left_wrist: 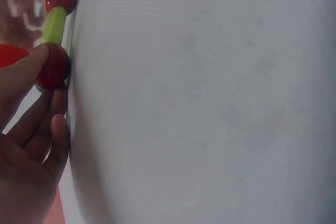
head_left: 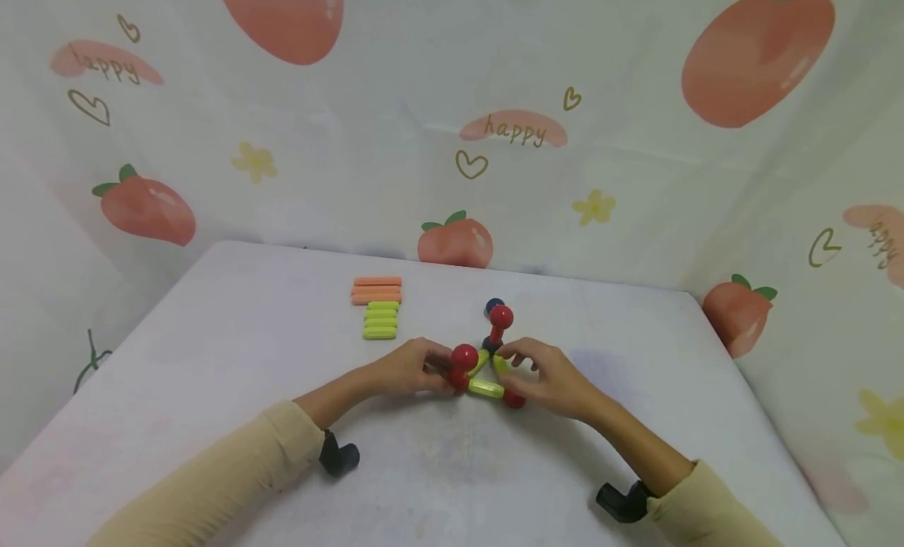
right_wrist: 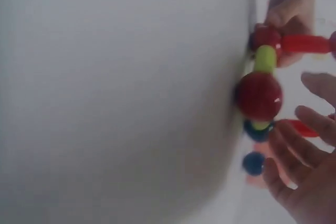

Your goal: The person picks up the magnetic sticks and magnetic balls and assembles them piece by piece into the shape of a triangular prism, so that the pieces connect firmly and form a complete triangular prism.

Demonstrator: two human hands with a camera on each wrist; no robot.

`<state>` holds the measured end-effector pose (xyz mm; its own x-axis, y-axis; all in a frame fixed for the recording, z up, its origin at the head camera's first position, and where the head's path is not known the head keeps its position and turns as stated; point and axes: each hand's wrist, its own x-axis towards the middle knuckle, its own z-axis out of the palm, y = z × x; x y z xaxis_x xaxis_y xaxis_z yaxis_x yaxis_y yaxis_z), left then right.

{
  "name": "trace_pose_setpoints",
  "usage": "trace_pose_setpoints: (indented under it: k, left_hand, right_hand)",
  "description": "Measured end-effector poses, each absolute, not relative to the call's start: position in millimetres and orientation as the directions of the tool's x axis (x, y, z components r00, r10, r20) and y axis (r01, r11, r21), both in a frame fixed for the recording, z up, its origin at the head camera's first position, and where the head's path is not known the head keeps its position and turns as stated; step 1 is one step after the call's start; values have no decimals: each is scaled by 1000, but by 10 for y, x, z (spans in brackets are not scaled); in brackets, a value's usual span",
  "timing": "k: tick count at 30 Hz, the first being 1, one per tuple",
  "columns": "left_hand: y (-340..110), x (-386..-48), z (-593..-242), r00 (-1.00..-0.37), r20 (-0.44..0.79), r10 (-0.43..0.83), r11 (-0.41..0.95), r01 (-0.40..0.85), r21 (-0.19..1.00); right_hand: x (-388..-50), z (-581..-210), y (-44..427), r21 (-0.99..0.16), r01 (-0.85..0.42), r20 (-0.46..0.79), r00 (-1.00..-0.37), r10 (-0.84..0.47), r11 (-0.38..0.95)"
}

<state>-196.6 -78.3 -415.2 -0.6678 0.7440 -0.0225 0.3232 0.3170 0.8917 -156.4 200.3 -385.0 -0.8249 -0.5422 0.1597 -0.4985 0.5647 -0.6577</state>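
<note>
A triangular frame of yellow-green rods (head_left: 486, 388) joined by balls lies on the table. Its left corner ball (left_wrist: 54, 66) is red and pinched by my left hand (head_left: 413, 368), thumb on one side and fingers on the other. The right corner ball (right_wrist: 259, 96) is red too, and a dark ball (head_left: 491, 344) forms the back corner. Short red rods rise from the left and back corners, each topped by a red ball (head_left: 501, 317). Beside the right corner, my right hand (head_left: 551, 378) has its fingers spread and loosely bent, gripping nothing.
Behind the frame sits a loose blue ball (head_left: 494, 304). Orange sticks (head_left: 377, 290) and several shorter yellow-green sticks (head_left: 381, 321) lie in rows to the back left. A printed cloth (head_left: 367, 139) hangs behind the white table (head_left: 452, 484).
</note>
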Motion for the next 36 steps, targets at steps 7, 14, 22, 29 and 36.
trace_pose_setpoints:
  k: [7,14,22,29,36]
  left_hand:
    - [-949,-2058,-4076,-757,75,649,329,368,870]
    - [-1302,-2326,-4018,-907,282,312,482,407,776]
    - [-1739,-2520,-4093,-968,186,170,584,251,772]
    - [-1844,-2566,-4108,-974,100,205,680,215,701]
    - [-1846,-2592,-4111,-967,71,244,736,232,636]
  right_hand:
    - [-1559,-4020,2104,-636,-484,113,-829,-547,601]
    - [-1548,-4060,2122,-686,-436,92,-846,-526,582]
    - [-1531,-4087,2117,-674,-393,37,-864,-503,626]
    - [-1522,-4066,2106,-691,-371,20,-867,-498,620]
    - [-1528,-4064,2112,-686,-368,6,-866,-501,627]
